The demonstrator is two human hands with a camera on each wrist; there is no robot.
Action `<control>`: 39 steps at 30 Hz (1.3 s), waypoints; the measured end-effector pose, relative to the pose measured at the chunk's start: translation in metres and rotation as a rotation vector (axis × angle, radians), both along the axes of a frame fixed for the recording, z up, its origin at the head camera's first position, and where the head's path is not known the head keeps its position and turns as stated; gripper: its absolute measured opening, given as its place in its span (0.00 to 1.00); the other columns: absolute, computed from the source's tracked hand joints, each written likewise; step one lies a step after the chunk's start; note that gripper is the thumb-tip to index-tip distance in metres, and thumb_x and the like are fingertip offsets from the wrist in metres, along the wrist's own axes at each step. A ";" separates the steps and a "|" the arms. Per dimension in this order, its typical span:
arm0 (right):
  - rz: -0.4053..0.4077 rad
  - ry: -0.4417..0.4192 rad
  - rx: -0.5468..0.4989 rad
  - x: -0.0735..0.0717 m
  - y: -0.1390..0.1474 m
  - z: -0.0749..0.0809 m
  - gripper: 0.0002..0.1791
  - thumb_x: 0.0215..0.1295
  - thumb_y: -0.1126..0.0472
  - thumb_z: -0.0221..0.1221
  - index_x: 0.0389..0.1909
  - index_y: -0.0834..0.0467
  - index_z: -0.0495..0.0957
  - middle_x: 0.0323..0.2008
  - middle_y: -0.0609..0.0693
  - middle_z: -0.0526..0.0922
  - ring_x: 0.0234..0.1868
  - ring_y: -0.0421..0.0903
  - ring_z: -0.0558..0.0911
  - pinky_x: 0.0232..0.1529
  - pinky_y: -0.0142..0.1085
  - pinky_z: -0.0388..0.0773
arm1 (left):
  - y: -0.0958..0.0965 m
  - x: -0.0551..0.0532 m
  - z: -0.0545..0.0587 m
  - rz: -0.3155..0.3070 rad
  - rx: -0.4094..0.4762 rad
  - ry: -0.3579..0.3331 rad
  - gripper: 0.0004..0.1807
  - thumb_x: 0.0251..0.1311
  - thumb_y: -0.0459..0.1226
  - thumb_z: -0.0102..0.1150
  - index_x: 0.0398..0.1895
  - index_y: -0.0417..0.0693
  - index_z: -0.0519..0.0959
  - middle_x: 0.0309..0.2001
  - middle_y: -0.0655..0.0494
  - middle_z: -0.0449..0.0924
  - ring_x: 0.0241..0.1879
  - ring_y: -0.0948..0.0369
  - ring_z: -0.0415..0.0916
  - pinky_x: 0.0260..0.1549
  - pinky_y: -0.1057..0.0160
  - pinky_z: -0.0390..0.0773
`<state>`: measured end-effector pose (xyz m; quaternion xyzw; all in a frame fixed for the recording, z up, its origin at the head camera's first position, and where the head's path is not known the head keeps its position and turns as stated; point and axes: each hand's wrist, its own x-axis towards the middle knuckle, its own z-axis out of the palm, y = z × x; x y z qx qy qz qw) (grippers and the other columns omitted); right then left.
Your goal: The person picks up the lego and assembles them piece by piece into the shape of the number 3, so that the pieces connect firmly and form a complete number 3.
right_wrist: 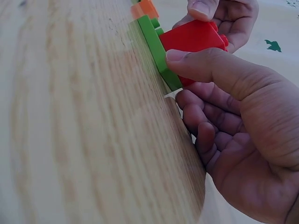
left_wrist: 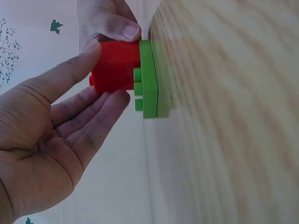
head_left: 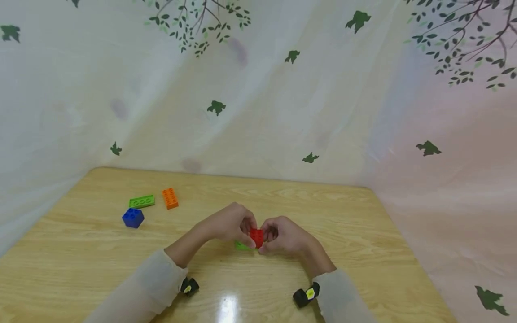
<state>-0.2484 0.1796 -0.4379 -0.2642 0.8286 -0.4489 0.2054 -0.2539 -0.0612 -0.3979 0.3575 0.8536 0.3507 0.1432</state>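
A red building brick point(left_wrist: 117, 65) stands at one end of a flat green brick point(left_wrist: 149, 88), against its studs; whether it is fully pressed down I cannot tell. My left hand point(head_left: 230, 224) pinches the red brick between thumb and fingers. On the other side, my right hand point(head_left: 288, 237) grips the green brick's end, with its thumb point(right_wrist: 205, 65) lying across the red brick down to the green edge. In the head view the hands hide most of the green brick point(head_left: 243, 246), while the red one point(head_left: 256, 237) shows between the fingertips.
On the left of the wooden table point(head_left: 343, 215) lie another flat green brick point(head_left: 141, 201), an orange brick point(head_left: 170, 198) and a blue brick point(head_left: 133, 217). A pale curtain with leaf prints point(head_left: 258, 112) hangs behind the table's far edge.
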 end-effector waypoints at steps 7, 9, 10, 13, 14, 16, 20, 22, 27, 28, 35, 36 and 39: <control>0.007 -0.002 0.021 0.002 0.001 -0.004 0.13 0.56 0.58 0.77 0.40 0.50 0.83 0.29 0.46 0.79 0.31 0.43 0.75 0.32 0.32 0.75 | -0.012 -0.003 0.007 0.020 -0.018 0.014 0.16 0.53 0.41 0.79 0.41 0.44 0.86 0.36 0.61 0.86 0.36 0.67 0.83 0.40 0.65 0.83; 0.010 0.011 0.030 0.002 0.001 -0.005 0.14 0.56 0.57 0.77 0.40 0.49 0.83 0.29 0.45 0.78 0.31 0.42 0.75 0.32 0.32 0.74 | -0.016 -0.005 0.011 0.031 -0.010 0.006 0.16 0.55 0.42 0.78 0.42 0.44 0.86 0.37 0.59 0.86 0.37 0.66 0.83 0.41 0.64 0.83; 0.011 0.015 0.032 0.002 0.001 -0.005 0.14 0.56 0.57 0.77 0.40 0.49 0.83 0.29 0.45 0.78 0.31 0.42 0.75 0.32 0.32 0.74 | -0.019 -0.005 0.013 0.034 0.002 0.003 0.17 0.55 0.42 0.78 0.43 0.44 0.86 0.38 0.57 0.87 0.37 0.66 0.83 0.41 0.63 0.83; 0.015 0.014 0.027 0.001 0.001 -0.005 0.14 0.56 0.58 0.77 0.40 0.50 0.83 0.29 0.45 0.79 0.31 0.42 0.75 0.32 0.32 0.74 | -0.028 -0.008 0.020 0.045 0.034 0.006 0.16 0.56 0.44 0.78 0.43 0.46 0.86 0.40 0.55 0.87 0.38 0.65 0.83 0.42 0.63 0.84; 0.014 0.010 0.026 0.002 0.002 -0.005 0.14 0.56 0.58 0.77 0.40 0.50 0.83 0.29 0.45 0.79 0.31 0.42 0.75 0.32 0.32 0.74 | -0.031 -0.008 0.022 0.052 0.041 0.008 0.16 0.56 0.44 0.78 0.43 0.48 0.85 0.40 0.56 0.86 0.38 0.65 0.83 0.42 0.63 0.84; 0.011 0.003 0.028 0.002 0.002 -0.005 0.14 0.56 0.58 0.77 0.40 0.50 0.83 0.29 0.45 0.79 0.31 0.42 0.75 0.33 0.32 0.74 | -0.038 -0.010 0.027 0.074 0.052 0.007 0.17 0.56 0.46 0.77 0.44 0.49 0.85 0.40 0.59 0.86 0.39 0.65 0.84 0.42 0.62 0.84; -0.002 -0.005 0.032 0.001 0.002 -0.006 0.15 0.56 0.57 0.77 0.41 0.50 0.83 0.30 0.45 0.78 0.32 0.43 0.75 0.33 0.32 0.74 | -0.055 -0.012 0.037 0.142 0.059 0.012 0.18 0.56 0.47 0.77 0.46 0.51 0.85 0.43 0.60 0.85 0.40 0.63 0.84 0.43 0.60 0.84; -0.006 -0.005 0.031 0.001 0.002 -0.008 0.15 0.56 0.57 0.77 0.41 0.50 0.82 0.30 0.45 0.78 0.32 0.43 0.75 0.33 0.32 0.74 | -0.065 -0.014 0.041 0.180 0.065 0.026 0.19 0.56 0.48 0.77 0.47 0.51 0.85 0.44 0.59 0.85 0.41 0.62 0.84 0.43 0.59 0.84; -0.009 -0.007 0.025 0.001 0.002 -0.008 0.16 0.55 0.58 0.78 0.40 0.51 0.82 0.30 0.46 0.78 0.32 0.42 0.75 0.32 0.32 0.74 | -0.096 -0.022 0.048 0.246 0.103 0.092 0.20 0.58 0.48 0.75 0.49 0.49 0.84 0.46 0.56 0.84 0.43 0.59 0.83 0.46 0.54 0.84; -0.009 -0.008 0.025 0.001 0.001 -0.008 0.16 0.55 0.58 0.78 0.40 0.51 0.82 0.30 0.46 0.78 0.32 0.43 0.75 0.32 0.32 0.74 | -0.103 -0.024 0.049 0.255 0.115 0.100 0.20 0.58 0.48 0.75 0.49 0.49 0.84 0.46 0.56 0.84 0.44 0.58 0.83 0.46 0.54 0.84; -0.020 0.005 0.044 0.001 0.000 -0.004 0.16 0.54 0.57 0.78 0.40 0.51 0.82 0.30 0.46 0.78 0.33 0.44 0.75 0.33 0.32 0.74 | -0.144 -0.028 0.057 0.353 0.115 0.077 0.24 0.60 0.51 0.73 0.54 0.49 0.83 0.46 0.55 0.85 0.46 0.56 0.82 0.48 0.54 0.81; -0.021 0.005 0.046 0.001 0.000 -0.003 0.16 0.55 0.57 0.78 0.40 0.51 0.82 0.31 0.46 0.78 0.33 0.44 0.75 0.33 0.32 0.74 | -0.150 -0.027 0.058 0.371 0.106 0.072 0.24 0.60 0.52 0.72 0.55 0.50 0.83 0.47 0.55 0.85 0.47 0.55 0.82 0.49 0.53 0.81; -0.018 0.000 0.043 0.001 0.000 -0.002 0.16 0.55 0.57 0.78 0.40 0.51 0.82 0.31 0.47 0.78 0.33 0.44 0.75 0.33 0.32 0.74 | -0.169 -0.024 0.061 0.415 0.073 0.072 0.26 0.62 0.54 0.69 0.57 0.49 0.82 0.52 0.52 0.84 0.51 0.53 0.81 0.51 0.50 0.80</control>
